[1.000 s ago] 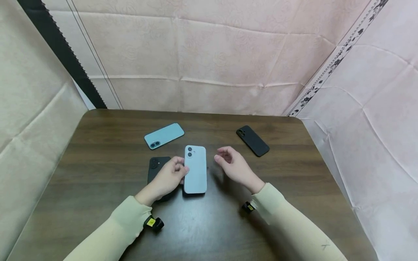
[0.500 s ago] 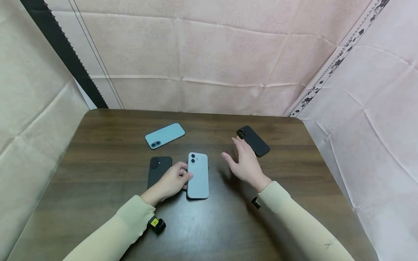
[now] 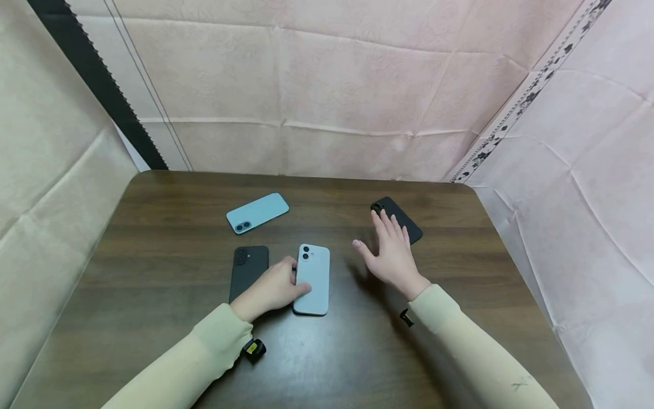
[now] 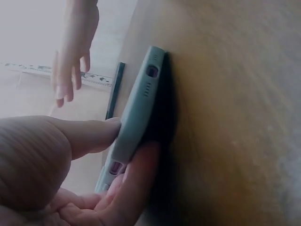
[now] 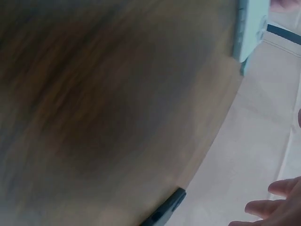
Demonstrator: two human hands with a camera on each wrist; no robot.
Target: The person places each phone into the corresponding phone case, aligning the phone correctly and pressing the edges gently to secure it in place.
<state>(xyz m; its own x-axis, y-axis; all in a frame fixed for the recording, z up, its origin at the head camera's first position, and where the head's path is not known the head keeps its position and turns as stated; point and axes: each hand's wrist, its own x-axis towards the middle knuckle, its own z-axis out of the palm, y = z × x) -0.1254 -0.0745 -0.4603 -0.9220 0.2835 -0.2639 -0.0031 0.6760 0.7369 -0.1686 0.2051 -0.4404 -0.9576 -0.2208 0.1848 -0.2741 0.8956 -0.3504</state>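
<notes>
At frame centre, we see left hand (image 3: pixel 276 288) pinching pale-blue phone (image 3: pixel 315 278) by left edge, phone right of grip; right hand (image 3: pixel 392 260), fingers apart, near black phone (image 3: pixel 405 218).

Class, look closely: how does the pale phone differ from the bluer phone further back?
The left grip holds the pale phone; the bluer phone lies untouched. In the head view, the pale phone is nearly upright; the bluer phone lies aslant. Both show backs with two lenses.
</notes>
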